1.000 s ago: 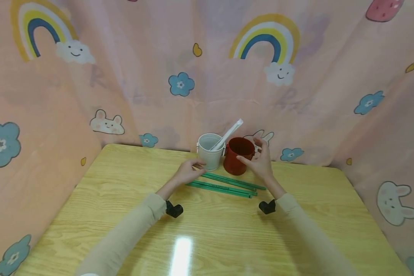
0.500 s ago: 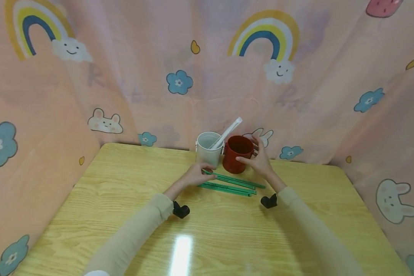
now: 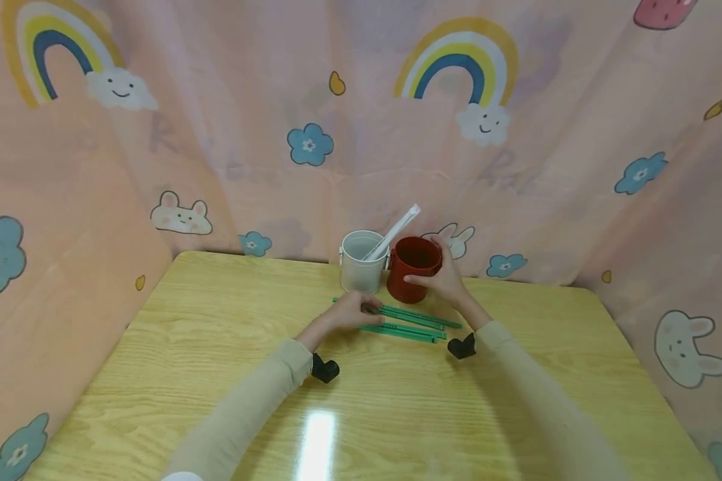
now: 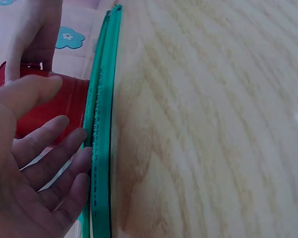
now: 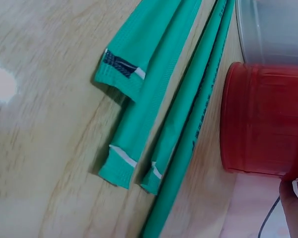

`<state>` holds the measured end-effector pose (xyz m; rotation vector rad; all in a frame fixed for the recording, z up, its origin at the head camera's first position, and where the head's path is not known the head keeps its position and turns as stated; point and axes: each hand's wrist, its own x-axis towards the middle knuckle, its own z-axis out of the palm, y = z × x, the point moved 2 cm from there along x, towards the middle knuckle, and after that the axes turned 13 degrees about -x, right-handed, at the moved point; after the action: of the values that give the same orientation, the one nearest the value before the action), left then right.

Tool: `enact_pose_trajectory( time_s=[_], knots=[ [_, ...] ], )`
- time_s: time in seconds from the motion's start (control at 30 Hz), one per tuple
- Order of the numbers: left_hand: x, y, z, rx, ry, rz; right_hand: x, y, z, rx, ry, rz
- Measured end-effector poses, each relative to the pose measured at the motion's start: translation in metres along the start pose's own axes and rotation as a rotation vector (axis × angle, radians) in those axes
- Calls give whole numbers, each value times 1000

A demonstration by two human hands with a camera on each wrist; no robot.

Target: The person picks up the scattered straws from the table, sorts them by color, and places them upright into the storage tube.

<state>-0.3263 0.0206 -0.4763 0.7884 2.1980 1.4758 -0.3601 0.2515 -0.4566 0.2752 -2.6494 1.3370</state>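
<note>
While 4 green sticks (image 5: pixel 144 119) lie on the bench (image 3: pixel 247 314) beneath the left hand (image 3: pixel 347 312), its grip apart, the right hand (image 3: pixel 448 279) has its grip clamped on the red bucket (image 3: pixel 399 268) behind them, beside a white bucket (image 3: pixel 361 277) holding 1 white stick (image 3: pixel 400 227).

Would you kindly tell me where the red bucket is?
In the head view, the red bucket stands by the table's back edge, right of the white bucket, gripped by the right hand.

green wrappers (image 4: pixel 103 124): dark print, illegible | white wrapper (image 3: pixel 391 234): tiny print, illegible | pink curtain (image 3: pixel 247 100): faint "R"
</note>
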Motion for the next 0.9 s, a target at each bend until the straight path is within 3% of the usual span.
enact_pose_trajectory(
  time_s=[0.37, 0.53, 0.7, 0.9],
  knots=[
    [5, -1, 5, 82, -26, -7, 1, 6, 2, -6, -53, 67],
    [4, -3, 7, 106, -2, -39, 2, 5, 4, -3, -57, 54],
    [4, -3, 11, 200, 14, -62, 0, 5, 4, -2, -52, 52],
    [7, -4, 14, 313, 11, 8, -1, 4, 2, -2, -47, 38]
  ],
)
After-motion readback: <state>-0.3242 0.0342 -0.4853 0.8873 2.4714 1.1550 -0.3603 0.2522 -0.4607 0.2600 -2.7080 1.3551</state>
